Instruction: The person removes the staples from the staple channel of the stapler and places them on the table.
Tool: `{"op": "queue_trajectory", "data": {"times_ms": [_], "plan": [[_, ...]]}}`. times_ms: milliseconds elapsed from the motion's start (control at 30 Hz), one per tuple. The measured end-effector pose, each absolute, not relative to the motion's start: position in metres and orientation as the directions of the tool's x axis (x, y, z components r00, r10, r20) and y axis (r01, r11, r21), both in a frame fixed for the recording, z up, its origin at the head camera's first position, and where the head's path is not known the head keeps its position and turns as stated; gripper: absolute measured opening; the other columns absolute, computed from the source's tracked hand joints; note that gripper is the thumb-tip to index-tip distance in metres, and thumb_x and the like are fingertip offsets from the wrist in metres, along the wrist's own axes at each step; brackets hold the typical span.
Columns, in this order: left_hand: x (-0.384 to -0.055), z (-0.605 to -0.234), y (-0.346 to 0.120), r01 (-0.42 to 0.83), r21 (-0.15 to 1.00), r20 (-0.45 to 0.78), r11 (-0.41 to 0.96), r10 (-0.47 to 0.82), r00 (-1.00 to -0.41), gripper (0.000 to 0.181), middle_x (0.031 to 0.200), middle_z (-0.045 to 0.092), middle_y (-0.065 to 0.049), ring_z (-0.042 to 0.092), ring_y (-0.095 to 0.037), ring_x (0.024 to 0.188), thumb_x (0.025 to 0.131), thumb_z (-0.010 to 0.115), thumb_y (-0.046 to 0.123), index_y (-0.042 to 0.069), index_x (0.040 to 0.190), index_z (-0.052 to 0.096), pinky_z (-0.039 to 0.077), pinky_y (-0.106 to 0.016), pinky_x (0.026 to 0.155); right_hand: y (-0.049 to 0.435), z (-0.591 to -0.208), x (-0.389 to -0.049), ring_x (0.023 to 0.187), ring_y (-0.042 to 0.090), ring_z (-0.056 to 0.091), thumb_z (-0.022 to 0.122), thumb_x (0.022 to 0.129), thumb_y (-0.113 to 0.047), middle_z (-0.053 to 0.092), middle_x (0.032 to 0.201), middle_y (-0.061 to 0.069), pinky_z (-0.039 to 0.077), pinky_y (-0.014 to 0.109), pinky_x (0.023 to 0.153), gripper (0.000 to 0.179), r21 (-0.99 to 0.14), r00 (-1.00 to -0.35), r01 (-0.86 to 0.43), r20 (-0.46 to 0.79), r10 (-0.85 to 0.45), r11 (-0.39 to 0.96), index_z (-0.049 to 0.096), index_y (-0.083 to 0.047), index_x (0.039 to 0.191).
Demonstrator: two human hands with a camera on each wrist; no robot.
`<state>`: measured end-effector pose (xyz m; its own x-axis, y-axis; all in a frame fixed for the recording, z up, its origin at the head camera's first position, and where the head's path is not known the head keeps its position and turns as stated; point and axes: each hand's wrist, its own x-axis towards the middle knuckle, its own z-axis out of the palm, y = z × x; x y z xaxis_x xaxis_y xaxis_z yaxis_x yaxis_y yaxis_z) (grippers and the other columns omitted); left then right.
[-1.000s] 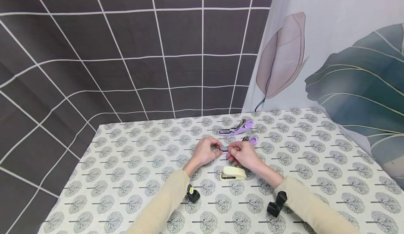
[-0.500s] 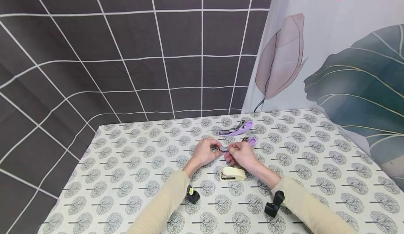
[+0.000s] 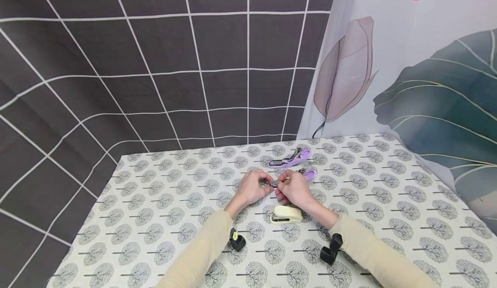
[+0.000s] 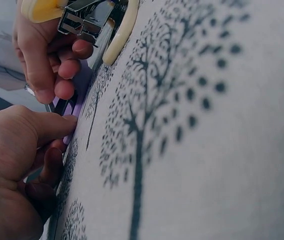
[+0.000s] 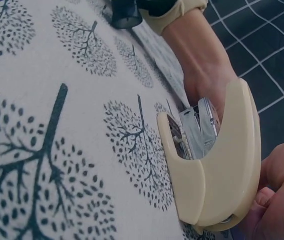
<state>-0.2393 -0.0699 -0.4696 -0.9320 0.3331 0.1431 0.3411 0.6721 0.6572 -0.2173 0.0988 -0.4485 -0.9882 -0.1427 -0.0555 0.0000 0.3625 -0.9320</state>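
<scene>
Both hands meet over a purple stapler (image 3: 310,175) that lies with its top raised; its front end is mostly hidden by fingers. My left hand (image 3: 252,187) holds that front end, its thumb near the purple base (image 4: 67,137) in the left wrist view. My right hand (image 3: 294,188) pinches a small grey strip (image 3: 274,184) with bent fingers; the strip is too small and covered to name. In the left wrist view, the right hand (image 4: 44,65) stands just above the left hand (image 4: 11,155), fingertips close together.
A cream stapler (image 3: 286,214) lies just in front of the hands, large in the right wrist view. Behind them rests a second purple stapler (image 3: 289,160), opened up. Tree-print cloth (image 3: 174,214) covers the table; a dark gridded curtain (image 3: 155,85) hangs behind.
My right hand has shifted slightly left towards my left hand, and its wrist has turned. The grey strip between them now looks tilted. My left hand stays in place.
</scene>
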Motion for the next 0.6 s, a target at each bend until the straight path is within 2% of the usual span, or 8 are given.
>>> {"op": "queue_trajectory", "data": {"times_ms": [333,600], "plan": [[-0.2377,-0.4674,-0.0694,0.333,0.656,0.134,0.677,0.329,-0.935,0.021,0.097,0.069,0.006,0.053,-0.007,0.074,0.080,0.083,0.018,0.015,0.100,0.076,0.046,-0.029,0.075,0.1002,-0.4500,-0.2164,0.048,0.021,0.063,0.059,0.093,0.007,0.066,0.065,0.011,0.054,0.036,0.044,0.013,-0.933,-0.986,-0.017,-0.044,-0.162,0.358,0.057,0.008,0.106],[-0.2368,-0.4661,-0.0692,0.330,0.662,0.136,0.673,0.326,-0.936,0.020,0.095,0.068,0.007,0.053,-0.008,0.072,0.079,0.084,0.018,0.016,0.098,0.076,0.045,-0.028,0.072,0.1006,-0.4484,-0.2157,0.047,0.020,0.062,0.057,0.095,0.006,0.065,0.063,0.009,0.054,0.036,0.044,0.011,-0.930,-0.985,-0.031,-0.035,-0.171,0.367,0.060,0.008,0.105]]}}
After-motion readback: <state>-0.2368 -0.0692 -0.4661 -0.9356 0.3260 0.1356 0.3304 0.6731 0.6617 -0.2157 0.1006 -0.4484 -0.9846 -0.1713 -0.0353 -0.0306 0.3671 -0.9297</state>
